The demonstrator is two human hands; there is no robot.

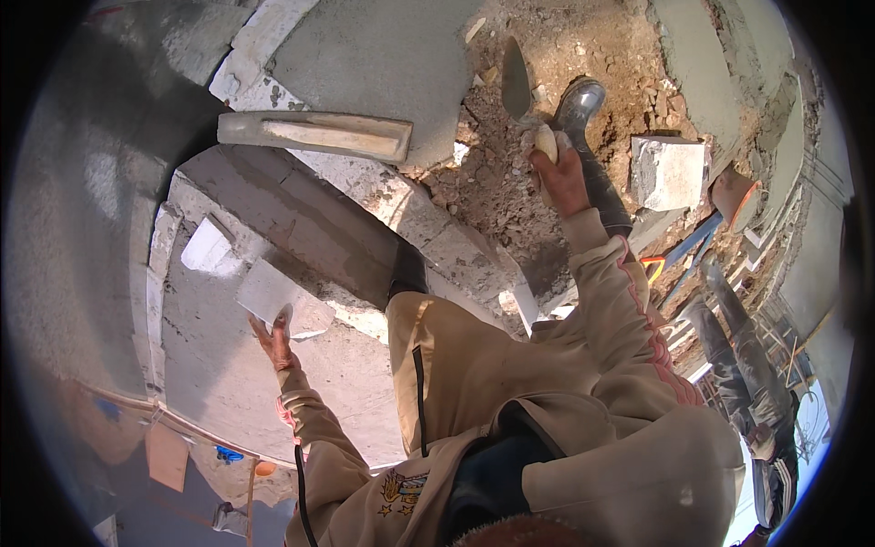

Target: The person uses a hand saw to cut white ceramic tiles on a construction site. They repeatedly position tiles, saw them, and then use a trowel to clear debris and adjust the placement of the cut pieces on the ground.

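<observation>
My right hand [567, 178] is closed round the handle of a pointing trowel [516, 80], its blade reaching out over rubble beside a black rubber boot [580, 105]. At the left, my left hand [276, 343] grips the edge of a pale, flat block [278, 296] on a grey concrete surface. Its thumb lies against the block, and the undersides of the fingers are hidden. A smaller white block piece [208, 246] is just beyond. Farther off, a long float with a wooden handle [342, 137] rests across the edge of a wall.
A trench [301, 214] with smooth walls runs diagonally between my legs. Broken soil and stones [488, 196] lie at the centre right. Beyond them are a rough white block [668, 173], a bucket [732, 196] and a blue tool [693, 239]. Another person's legs [729, 342] stand at right.
</observation>
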